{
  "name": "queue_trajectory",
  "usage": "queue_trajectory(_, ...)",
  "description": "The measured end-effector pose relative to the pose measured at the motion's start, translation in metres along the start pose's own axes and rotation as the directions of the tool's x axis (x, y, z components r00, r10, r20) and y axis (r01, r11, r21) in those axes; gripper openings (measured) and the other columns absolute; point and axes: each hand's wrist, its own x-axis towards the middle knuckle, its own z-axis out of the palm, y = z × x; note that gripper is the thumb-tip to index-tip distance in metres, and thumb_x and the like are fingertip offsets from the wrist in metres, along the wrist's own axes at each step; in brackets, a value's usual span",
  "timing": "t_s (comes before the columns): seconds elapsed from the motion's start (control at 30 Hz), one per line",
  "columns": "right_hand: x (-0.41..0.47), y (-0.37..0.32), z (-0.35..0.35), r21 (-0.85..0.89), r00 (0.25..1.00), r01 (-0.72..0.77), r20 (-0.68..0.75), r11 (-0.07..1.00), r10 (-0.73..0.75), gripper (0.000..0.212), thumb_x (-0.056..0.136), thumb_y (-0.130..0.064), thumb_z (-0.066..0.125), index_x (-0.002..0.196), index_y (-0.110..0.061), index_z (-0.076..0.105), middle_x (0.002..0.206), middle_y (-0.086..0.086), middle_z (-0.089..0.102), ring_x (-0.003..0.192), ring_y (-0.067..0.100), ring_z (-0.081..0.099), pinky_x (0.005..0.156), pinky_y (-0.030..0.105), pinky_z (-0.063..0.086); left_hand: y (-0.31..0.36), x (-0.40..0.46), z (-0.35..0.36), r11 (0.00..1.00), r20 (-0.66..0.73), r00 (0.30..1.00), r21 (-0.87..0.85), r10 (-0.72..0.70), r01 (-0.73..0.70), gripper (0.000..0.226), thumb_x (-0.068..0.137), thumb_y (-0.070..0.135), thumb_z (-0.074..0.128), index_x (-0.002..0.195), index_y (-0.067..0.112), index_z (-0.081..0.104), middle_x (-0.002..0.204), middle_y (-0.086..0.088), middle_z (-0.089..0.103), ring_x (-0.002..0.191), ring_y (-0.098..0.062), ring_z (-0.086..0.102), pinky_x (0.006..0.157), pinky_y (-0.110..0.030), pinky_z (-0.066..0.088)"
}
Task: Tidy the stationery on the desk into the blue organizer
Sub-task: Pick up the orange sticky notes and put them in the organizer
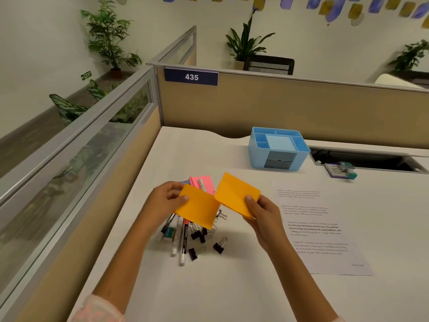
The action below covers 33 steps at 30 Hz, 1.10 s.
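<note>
My left hand (166, 198) pinches one orange sticky-note pad (197, 209) and my right hand (260, 213) pinches a second orange pad (234, 194); both are held above the desk, side by side. Under them lie pink sticky notes (204, 181) with a small white pen on top, several markers (183, 238), an eraser (169, 234) and several black binder clips (218, 247). The blue organizer (277, 148) stands further back on the desk, its compartments looking empty.
A printed sheet of paper (320, 231) lies to the right of my hands. Near a cable slot (371, 160) at the back right sits a small purple box (336, 170) with a teal-capped item. Cubicle partitions (278, 103) border the desk behind and to the left.
</note>
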Motion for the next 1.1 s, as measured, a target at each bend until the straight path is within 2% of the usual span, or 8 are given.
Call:
queue_trajectory(0.2,-0.009,0.008,0.028,-0.438,0.980,0.152,-0.053,0.886,-0.194,0.015,0.092,-0.030,0.056,0.106,-0.026,0.051,0.103,-0.005,0.058,0.094,0.015,0.058,0.072,0.020,0.047,-0.007,-0.013,0.046,0.991,-0.090,0.995,-0.130,-0.038,0.026,0.024,0.091,0.020,0.058,0.115,0.020,0.059,0.107,-0.003,0.067,0.088,-0.023,0.067,0.059,-0.030,0.054)
queue_trajectory(0.37,-0.015,0.016,0.020,-0.460,0.990,0.042,-0.098,0.887,-0.098,0.036,0.094,-0.032,0.051,0.128,-0.021,0.045,0.117,-0.001,0.046,0.106,0.019,0.051,0.084,0.031,0.048,-0.008,-0.024,0.078,0.967,-0.165,0.984,-0.252,-0.074,0.031,0.015,0.095,0.025,0.050,0.096,0.038,0.058,0.105,0.003,0.062,0.093,-0.019,0.062,0.063,-0.029,0.054)
queue_trajectory(0.43,-0.021,0.019,0.016,-0.457,0.996,0.025,-0.067,0.889,-0.062,0.042,0.096,-0.030,0.049,0.135,-0.018,0.040,0.125,0.002,0.048,0.109,0.020,0.051,0.086,0.034,0.051,-0.010,-0.030,0.093,0.974,-0.193,0.978,-0.222,-0.076,0.032,0.011,0.096,0.037,0.045,0.102,0.039,0.053,0.106,0.003,0.058,0.096,-0.021,0.059,0.069,-0.033,0.054)
queue_trajectory(0.53,-0.034,0.026,0.011,-0.487,0.994,0.042,-0.071,0.872,-0.087,0.043,0.097,-0.025,0.047,0.138,-0.016,0.038,0.128,0.002,0.049,0.111,0.020,0.051,0.087,0.029,0.047,-0.016,-0.041,0.107,1.000,-0.113,0.993,-0.026,-0.016,0.013,0.020,0.094,0.050,0.038,0.111,0.040,0.042,0.102,0.008,0.053,0.092,-0.016,0.056,0.068,-0.029,0.051)
queue_trajectory(0.63,-0.050,0.034,0.001,-0.521,0.971,0.107,-0.129,0.847,-0.202,0.040,0.098,-0.020,0.045,0.137,-0.015,0.039,0.125,-0.002,0.050,0.111,0.017,0.051,0.088,0.025,0.044,-0.026,-0.051,0.116,0.964,0.004,0.993,0.240,0.114,-0.112,0.015,0.096,0.042,0.035,0.091,0.030,0.044,0.083,0.002,0.047,0.073,-0.012,0.048,0.063,-0.026,0.040)
queue_trajectory(0.77,-0.067,0.048,-0.031,-0.651,0.912,0.159,-0.192,0.743,-0.363,0.026,0.094,-0.015,0.052,0.120,-0.016,0.054,0.109,-0.002,0.058,0.101,0.016,0.053,0.083,0.023,0.042,-0.043,-0.063,0.125,0.739,0.041,0.939,0.605,0.342,-0.295,0.023,0.099,0.025,0.039,0.089,0.008,0.052,0.095,-0.002,0.044,0.088,-0.016,0.043,0.071,-0.027,0.037)
queue_trajectory(0.93,-0.078,0.062,-0.070,-0.745,0.925,0.139,-0.137,0.653,-0.354,0.025,0.086,-0.001,0.061,0.093,-0.025,0.060,0.085,-0.013,0.062,0.080,0.013,0.058,0.068,0.015,0.040,-0.054,-0.062,0.142,0.733,0.211,0.959,0.621,0.187,-0.279,0.018,0.098,0.020,0.040,0.098,0.009,0.054,0.097,-0.004,0.050,0.082,-0.019,0.052,0.071,-0.031,0.044)
queue_trajectory(1.1,-0.075,0.067,-0.083,-0.800,0.951,0.083,-0.115,0.595,-0.288,0.027,0.082,0.004,0.059,0.075,-0.022,0.055,0.067,-0.014,0.059,0.064,0.004,0.054,0.058,0.007,0.038,-0.065,-0.060,0.154,0.651,0.243,0.961,0.709,0.136,-0.271,0.018,0.096,0.017,0.039,0.100,0.009,0.055,0.099,-0.006,0.053,0.083,-0.019,0.053,0.064,-0.025,0.034)
